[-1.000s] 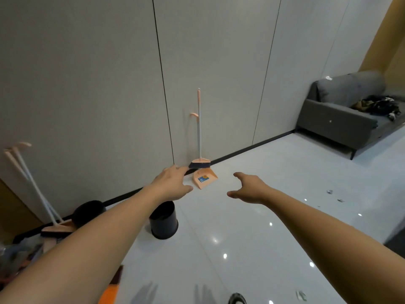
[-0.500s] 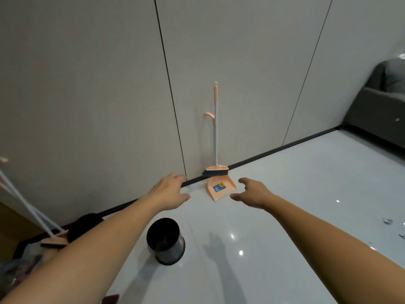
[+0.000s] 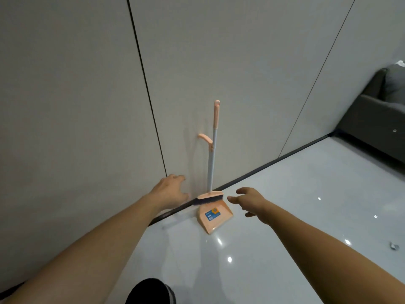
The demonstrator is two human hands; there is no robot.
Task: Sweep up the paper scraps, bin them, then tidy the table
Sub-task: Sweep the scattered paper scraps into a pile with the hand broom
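Observation:
An orange broom [image 3: 212, 150] with a pale blue shaft stands upright against the grey wall, its dark bristles resting in an orange dustpan [image 3: 214, 216] on the white floor. My left hand [image 3: 169, 191] is stretched out just left of the broom head, fingers apart, holding nothing. My right hand [image 3: 249, 201] reaches toward the dustpan from the right, also open and empty. A small paper scrap [image 3: 394, 246] lies on the floor at the far right.
A black bin [image 3: 151, 291] stands on the floor at the bottom edge, below my left arm. A dark grey sofa [image 3: 377, 119] sits at the right against the wall. Glossy white floor spreads between the sofa and the dustpan.
I have come closer to the broom and dustpan, which now look larger. Both hands have reached nearer to them. The bin has slid to the bottom edge and the second broom set has left view.

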